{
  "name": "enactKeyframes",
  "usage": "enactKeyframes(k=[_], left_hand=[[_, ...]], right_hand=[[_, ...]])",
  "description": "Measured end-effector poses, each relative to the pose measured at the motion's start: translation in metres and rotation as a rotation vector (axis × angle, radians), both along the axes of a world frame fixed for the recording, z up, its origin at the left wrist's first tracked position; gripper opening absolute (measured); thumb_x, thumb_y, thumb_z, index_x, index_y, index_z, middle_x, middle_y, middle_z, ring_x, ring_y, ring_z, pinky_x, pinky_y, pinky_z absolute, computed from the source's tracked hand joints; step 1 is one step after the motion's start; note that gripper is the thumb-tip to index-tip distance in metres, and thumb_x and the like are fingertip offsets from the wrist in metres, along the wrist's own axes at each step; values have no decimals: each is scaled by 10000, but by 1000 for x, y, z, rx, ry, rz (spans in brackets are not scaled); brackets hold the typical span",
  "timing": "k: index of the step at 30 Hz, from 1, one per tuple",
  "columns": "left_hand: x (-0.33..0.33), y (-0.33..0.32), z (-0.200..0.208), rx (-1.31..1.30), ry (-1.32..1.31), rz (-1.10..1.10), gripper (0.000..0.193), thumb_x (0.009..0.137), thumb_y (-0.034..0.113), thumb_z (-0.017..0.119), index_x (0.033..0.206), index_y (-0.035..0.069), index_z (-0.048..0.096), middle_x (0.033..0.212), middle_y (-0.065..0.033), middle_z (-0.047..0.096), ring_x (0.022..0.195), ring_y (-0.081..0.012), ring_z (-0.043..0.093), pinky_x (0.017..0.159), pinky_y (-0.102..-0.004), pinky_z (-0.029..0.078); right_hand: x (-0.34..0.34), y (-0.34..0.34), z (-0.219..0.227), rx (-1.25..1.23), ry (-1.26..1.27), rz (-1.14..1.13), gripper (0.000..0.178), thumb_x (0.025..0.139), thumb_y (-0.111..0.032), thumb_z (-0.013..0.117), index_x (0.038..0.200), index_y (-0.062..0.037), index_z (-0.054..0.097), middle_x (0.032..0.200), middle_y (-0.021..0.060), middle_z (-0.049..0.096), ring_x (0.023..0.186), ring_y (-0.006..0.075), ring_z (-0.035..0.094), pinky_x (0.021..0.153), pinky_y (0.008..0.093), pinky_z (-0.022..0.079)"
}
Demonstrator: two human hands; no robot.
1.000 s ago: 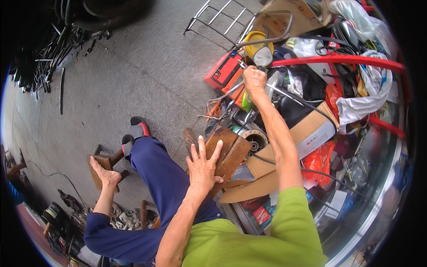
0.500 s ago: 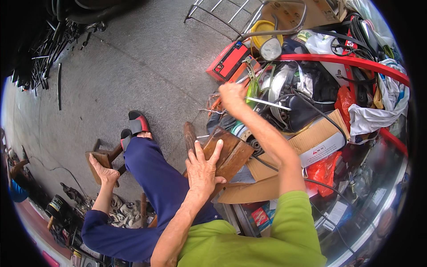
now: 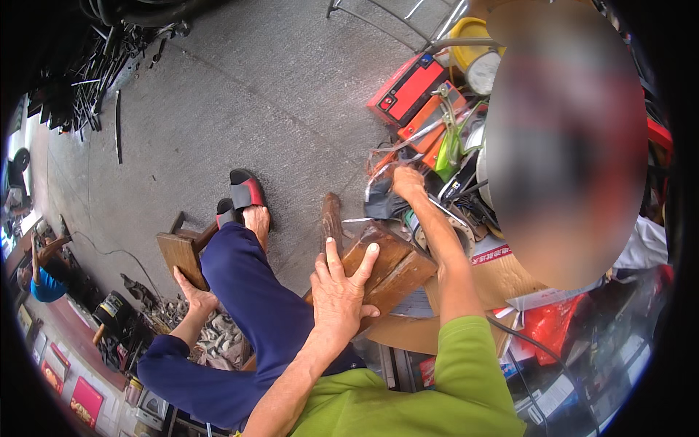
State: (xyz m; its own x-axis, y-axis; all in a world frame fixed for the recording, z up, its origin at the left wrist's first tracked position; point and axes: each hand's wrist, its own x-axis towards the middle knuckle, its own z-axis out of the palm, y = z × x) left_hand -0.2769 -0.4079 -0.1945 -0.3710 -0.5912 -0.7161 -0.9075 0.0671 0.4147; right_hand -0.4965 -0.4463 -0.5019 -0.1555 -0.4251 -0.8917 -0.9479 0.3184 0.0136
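My left hand lies with spread fingers on the brown wooden stool, which is tipped on its side next to my leg; a rounded stool leg points away from me. My right hand reaches to the near edge of a heap of parts. Its fingers are curled and partly hidden, beside a crumpled dark grey plastic piece; what they hold, if anything, does not show. Close by are an orange box, a bright green part and a round metal ring.
A red battery-like box, yellow round container and metal rack stand beyond. Cardboard lies at right, below a blurred patch. My bare foot touches a small wooden stool. Another person is at the far left.
My right hand has come nearer to me, down toward the dark plastic at the heap's edge. My left hand stays on the stool. The view has turned, shifting the surroundings.
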Motion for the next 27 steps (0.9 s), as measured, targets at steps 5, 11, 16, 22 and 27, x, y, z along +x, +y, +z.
enactKeyframes(k=[5,11,16,22,27], left_hand=[[-1,-2,-1,-1,15,17,1233,479,355,907,1477,439,187,1472,-328,123,1252,-488,343,948,-530,394],[-1,-3,-4,7,15,32,1194,483,357,903,1459,440,221,1470,-326,129,1255,-488,340,966,-533,388],[0,-6,-4,33,11,7,1199,492,375,900,1468,442,207,1475,-327,139,1268,-487,338,961,-533,393],[2,-7,1,17,3,-25,1227,506,360,898,1486,431,164,1494,-326,134,1272,-484,350,951,-523,409],[8,-5,8,-24,-2,-27,1282,467,377,912,1513,381,171,1478,-324,154,1227,-445,373,947,-500,419]], right_hand=[[-5,-4,-28,-3,-35,-143,685,778,-207,683,1378,-52,390,1402,246,450,1243,365,523,991,451,465],[-15,-20,-38,7,-224,-350,374,795,-225,643,1164,-164,630,1214,211,613,1133,365,594,935,451,496],[19,-1,-38,-98,-233,-4,270,799,-157,610,1014,-10,682,1071,255,657,1045,389,633,869,474,525],[55,-51,27,-86,-528,147,198,750,-161,677,877,-14,718,965,218,696,931,342,679,780,430,536],[95,-117,143,-249,-676,107,122,727,-112,655,792,-12,682,848,201,683,842,355,672,715,415,530]])
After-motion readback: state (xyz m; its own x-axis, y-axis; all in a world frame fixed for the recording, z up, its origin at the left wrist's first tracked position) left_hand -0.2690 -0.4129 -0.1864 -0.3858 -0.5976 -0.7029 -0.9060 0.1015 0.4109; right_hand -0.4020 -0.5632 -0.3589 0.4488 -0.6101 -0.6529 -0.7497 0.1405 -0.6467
